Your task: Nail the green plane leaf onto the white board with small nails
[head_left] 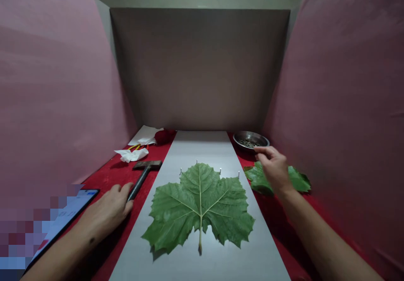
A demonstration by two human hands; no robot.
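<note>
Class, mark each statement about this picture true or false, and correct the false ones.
1. The left hand holds the hammer by its handle. True.
2. Nails stand by the far edge of the large leaf. True.
3. The right hand is near the metal bowl. True.
4. The large leaf lies inside the metal bowl. False: it lies on the white board.
5. The metal bowl is to the left of the white board. False: it is to the right.
</note>
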